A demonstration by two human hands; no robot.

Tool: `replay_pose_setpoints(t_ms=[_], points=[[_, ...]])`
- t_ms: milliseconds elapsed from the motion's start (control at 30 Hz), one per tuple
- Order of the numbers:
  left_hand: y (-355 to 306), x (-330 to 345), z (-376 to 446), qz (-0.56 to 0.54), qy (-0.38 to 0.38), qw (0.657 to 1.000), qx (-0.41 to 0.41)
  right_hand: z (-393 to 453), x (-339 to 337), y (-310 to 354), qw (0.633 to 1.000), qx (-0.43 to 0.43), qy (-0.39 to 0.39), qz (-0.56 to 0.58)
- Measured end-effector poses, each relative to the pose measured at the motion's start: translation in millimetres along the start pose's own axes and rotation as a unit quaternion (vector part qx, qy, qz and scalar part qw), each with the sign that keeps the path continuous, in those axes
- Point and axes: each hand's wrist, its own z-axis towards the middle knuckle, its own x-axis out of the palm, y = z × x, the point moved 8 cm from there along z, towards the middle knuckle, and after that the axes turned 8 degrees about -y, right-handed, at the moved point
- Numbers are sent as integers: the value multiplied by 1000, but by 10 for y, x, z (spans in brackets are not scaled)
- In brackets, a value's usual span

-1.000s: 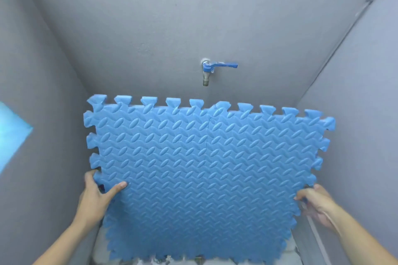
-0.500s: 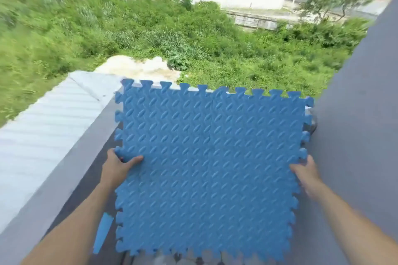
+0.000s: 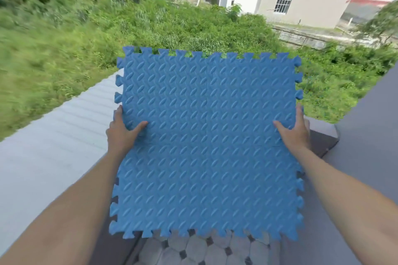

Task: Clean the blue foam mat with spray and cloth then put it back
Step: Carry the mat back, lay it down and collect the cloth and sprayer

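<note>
The left hand [image 3: 121, 130] and right hand [image 3: 294, 129] each pinch a side edge of the blue interlocking foam mat [image 3: 206, 146] — held upright, outstretched, likely for carrying without folding.

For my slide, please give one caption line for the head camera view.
Both hands, left hand and right hand, hold a blue foam mat upright over a tiled floor, overgrown greenery beyond.

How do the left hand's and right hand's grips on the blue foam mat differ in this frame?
The left hand grips the blue foam mat at its left edge, the right hand at its right edge. The left thumb points right across the patterned face, the right thumb points left. The right hand's fingers reach slightly higher along the edge than the left hand's. Both clamp the mat at about mid-height, thumbs in front and fingers behind, holding it up off the tiled floor.
</note>
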Motion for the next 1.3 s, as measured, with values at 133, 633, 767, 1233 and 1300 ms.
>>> replay_pose_setpoints(t_ms=[133,633,767,1233,1300], points=[[234,-529,-265,83,7,996,-36,-159,299,233,998,-38,48,-14],[1725,-3453,-3285,167,-318,857,-371,-2569,2321,2673,836,-393,375,76],[1949,-3879,-4530,167,-384,790,-449,-3791,2527,3053,764,-458,446,86],[2356,-3897,-8900,160,-505,511,-677,-8427,1945,2342,472,-645,598,66],[2430,-3767,-9381,180,-468,489,-714,-8957,1825,2081,437,-663,605,51]])
